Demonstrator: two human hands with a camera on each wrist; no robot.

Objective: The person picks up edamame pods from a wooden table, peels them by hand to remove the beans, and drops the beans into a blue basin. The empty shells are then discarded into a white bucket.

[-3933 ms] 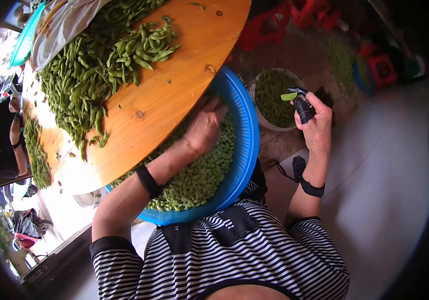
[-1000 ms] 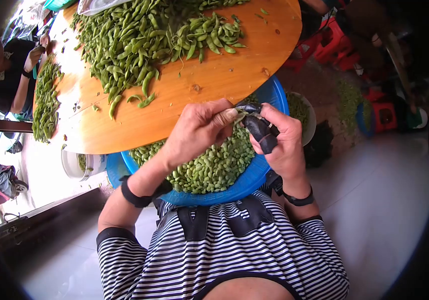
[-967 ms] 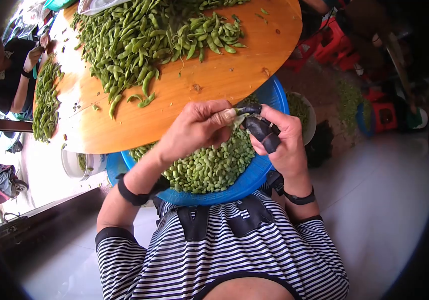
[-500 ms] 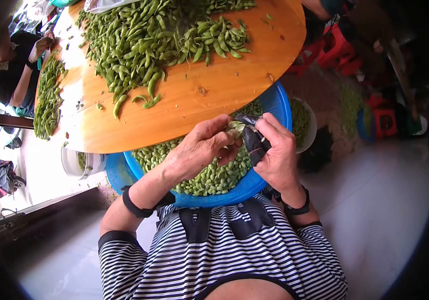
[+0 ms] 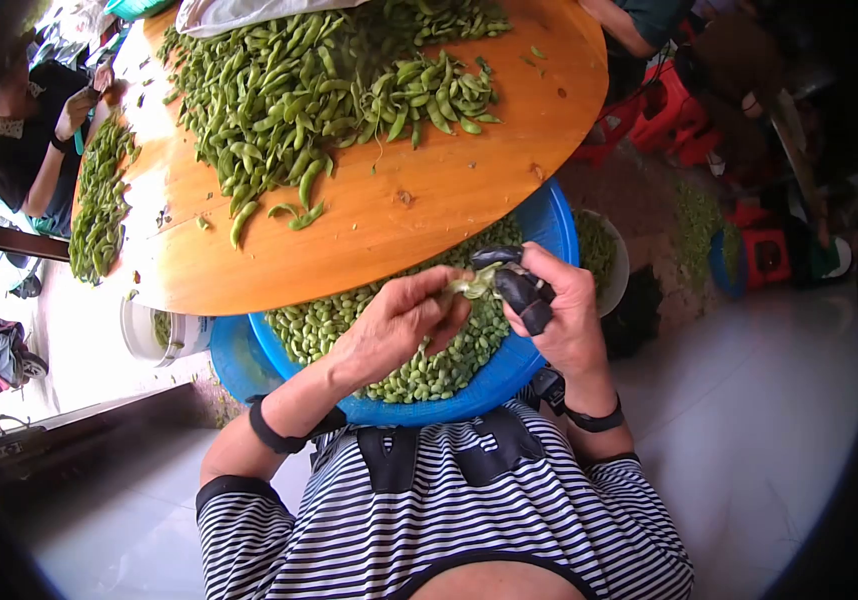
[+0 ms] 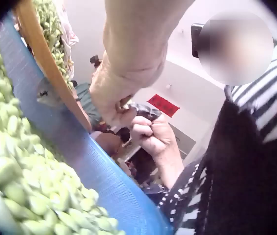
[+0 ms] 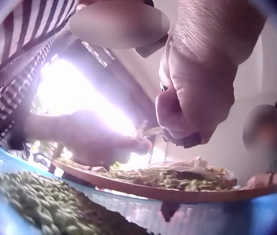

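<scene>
My left hand (image 5: 399,325) and right hand (image 5: 569,300) meet above the blue basket (image 5: 549,225), which is heaped with shelled green soybeans (image 5: 429,370). Between them is a pale, split-looking edamame pod (image 5: 471,284), pinched by the left fingertips on one side and by the right thumb and forefinger on the other. Black coverings (image 5: 524,300) wrap the right thumb and forefinger. In the left wrist view the right hand (image 6: 153,139) shows curled, its black-wrapped finger at the left fingertips. The right wrist view has the left hand (image 7: 94,139) in glare.
A round wooden table (image 5: 349,240) overhangs the basket, bearing a big pile of pods (image 5: 279,110). White buckets stand at left (image 5: 144,330) and right (image 5: 621,265). Red stools (image 5: 664,110) are at the far right. Another person (image 5: 44,150) sits at the far left.
Earlier the left hand was down in the basket and the right held a pod off to the right. Both hands have come together over the basket, and the pod between them has opened out.
</scene>
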